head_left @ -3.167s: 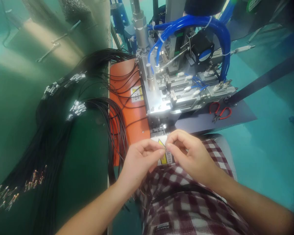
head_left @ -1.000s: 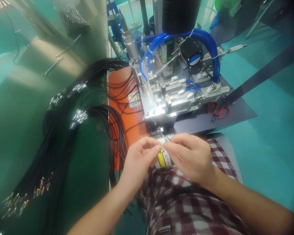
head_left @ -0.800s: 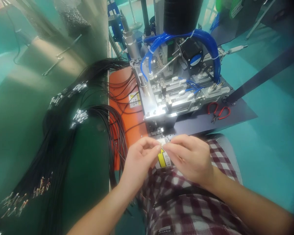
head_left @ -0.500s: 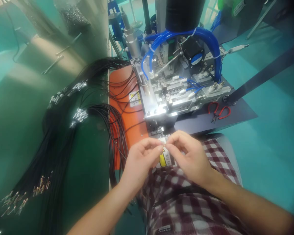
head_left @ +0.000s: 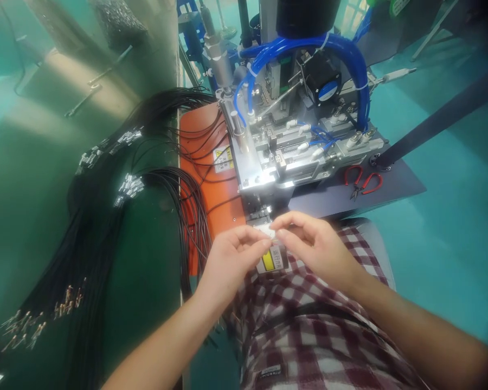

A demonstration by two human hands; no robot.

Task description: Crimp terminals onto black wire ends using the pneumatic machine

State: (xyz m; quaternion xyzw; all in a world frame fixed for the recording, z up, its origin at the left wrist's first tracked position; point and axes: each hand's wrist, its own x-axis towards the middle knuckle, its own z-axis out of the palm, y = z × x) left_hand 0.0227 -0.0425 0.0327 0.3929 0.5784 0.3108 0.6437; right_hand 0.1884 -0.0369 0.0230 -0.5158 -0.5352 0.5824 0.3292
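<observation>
My left hand (head_left: 230,262) and my right hand (head_left: 315,249) meet fingertip to fingertip just in front of the metal machine (head_left: 284,146). Both pinch a tiny part between thumb and forefinger; it is too small to name. Under the fingers a yellow warning label (head_left: 270,260) shows on the machine's front edge. A black wire runs from the hands down across my checked shirt (head_left: 309,336).
Bundles of black wires (head_left: 106,216) with metal terminals lie over the dark green bench at the left and across an orange plate (head_left: 205,162). Blue air hoses (head_left: 341,54) arch over the machine. Red-handled pliers (head_left: 364,184) rest on the dark base at the right.
My hands stay pinched together in front of the machine, fingers shifting slightly; the right fingertips have edged up and left. The view has tilted a little.
</observation>
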